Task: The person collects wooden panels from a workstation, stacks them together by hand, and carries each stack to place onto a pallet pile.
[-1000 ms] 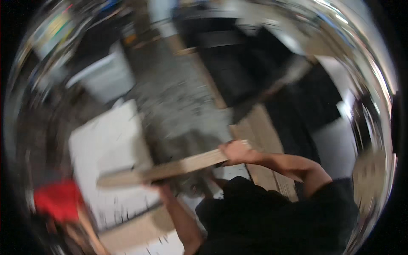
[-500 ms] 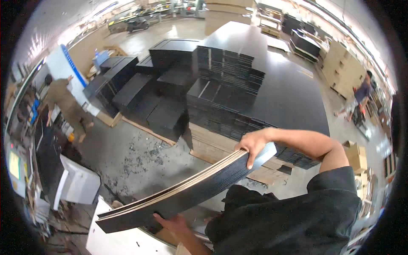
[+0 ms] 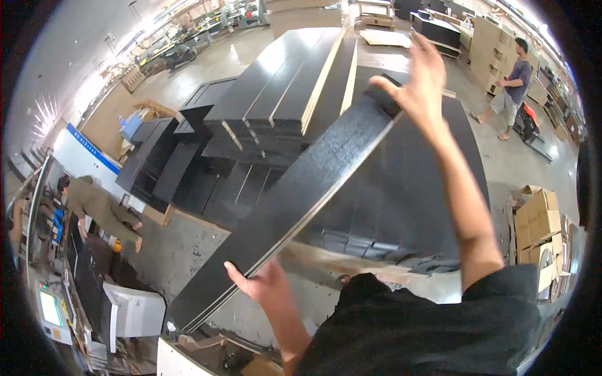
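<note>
Stretching slantwise between the two hands, a long black board (image 3: 295, 207) is gripped at its far end by the right hand (image 3: 417, 78) and along its near edge by the left hand (image 3: 266, 288), above stacked black panels (image 3: 276, 106).

the board (image 3: 295, 200) is black with a pale edge, above black stacked panels (image 3: 401, 188).

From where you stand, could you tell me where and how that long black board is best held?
Probably at both ends. The board is long, thin and tilted, so one hand would let it sag or swing. The left hand grips the near edge from below; the right hand grips the far end from the right side.
</note>
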`<state>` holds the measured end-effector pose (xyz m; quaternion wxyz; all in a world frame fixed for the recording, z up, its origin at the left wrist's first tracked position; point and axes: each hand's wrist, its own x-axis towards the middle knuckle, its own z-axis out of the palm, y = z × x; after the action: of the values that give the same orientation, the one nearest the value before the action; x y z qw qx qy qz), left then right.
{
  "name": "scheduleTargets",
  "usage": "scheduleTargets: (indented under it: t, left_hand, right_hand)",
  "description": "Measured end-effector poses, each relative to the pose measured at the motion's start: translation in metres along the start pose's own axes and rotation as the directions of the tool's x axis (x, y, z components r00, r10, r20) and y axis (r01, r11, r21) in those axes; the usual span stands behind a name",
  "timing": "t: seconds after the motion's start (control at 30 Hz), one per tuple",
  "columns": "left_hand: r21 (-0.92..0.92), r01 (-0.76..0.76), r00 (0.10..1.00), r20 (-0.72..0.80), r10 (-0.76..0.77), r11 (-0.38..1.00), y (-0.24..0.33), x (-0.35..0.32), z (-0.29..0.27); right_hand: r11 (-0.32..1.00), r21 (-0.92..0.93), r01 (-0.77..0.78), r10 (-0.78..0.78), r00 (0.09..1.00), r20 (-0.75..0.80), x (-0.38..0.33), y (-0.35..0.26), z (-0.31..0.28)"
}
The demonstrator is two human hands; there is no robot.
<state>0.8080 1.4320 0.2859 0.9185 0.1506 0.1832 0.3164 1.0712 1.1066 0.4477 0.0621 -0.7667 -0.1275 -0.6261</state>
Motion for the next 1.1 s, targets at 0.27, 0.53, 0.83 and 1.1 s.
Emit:
scheduleTargets:
  t: [0.27,0.53,0.83,1.1]
  left_hand:
    - [-0.142,-0.009,0.997,0.073,0.019,0.990,-0.115,0.026,0.098]
    - [0.102,-0.038,0.994,0.108,0.027,0.994,-0.170,0.022,0.138]
    - [0.319,0.140,0.989,-0.080,-0.121,0.937,-0.217,0.028,0.140]
    - [0.701,-0.149,0.937,0.325,-0.127,0.697,-0.201,0.035,0.012]
  right_hand:
    - [-0.774,0.369,-0.515,0.310,0.199,0.930,-0.125,-0.048,0.082]
    - [-0.887,0.239,-0.396,0.269,-0.021,0.963,-0.083,-0.017,0.193]
    - [-0.855,0.124,-0.503,0.169,-0.045,0.985,-0.064,-0.006,0.280]
    - [-0.767,0.035,-0.641,0.153,-0.129,0.980,-0.090,-0.016,0.375]
